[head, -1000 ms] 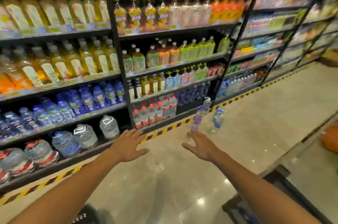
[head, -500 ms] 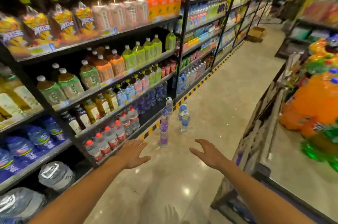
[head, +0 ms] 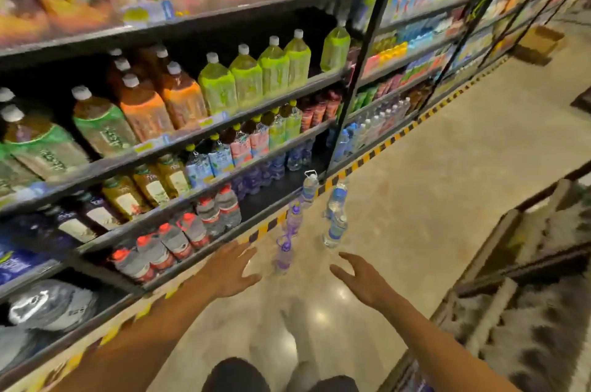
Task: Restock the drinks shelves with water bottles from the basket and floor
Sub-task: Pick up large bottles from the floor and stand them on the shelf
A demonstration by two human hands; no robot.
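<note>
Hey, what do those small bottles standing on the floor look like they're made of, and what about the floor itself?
Floor bottles: apparently thin clear plastic, since the floor shows through them; purple or blue labels.
Floor: looks like polished stone or glazed tile, beige and glossy, with bright lamp reflections; which one is unclear.

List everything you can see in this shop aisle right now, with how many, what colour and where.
water bottles on floor: about five, clear with purple or blue labels, standing by the striped shelf edge
green-label bottles: five, lime green, middle shelf
orange-label tea bottles: several, brown and orange, middle shelf left of the green ones
red-cap water bottles: about six, clear with red caps, bottom shelf
large water jugs: at least one, clear, lowest shelf at far left
cardboard box: one, brown, floor far down the aisle
floor: beige, glossy
left hand: one, open, reaching toward the floor bottles
right hand: one, open, beside them
</note>
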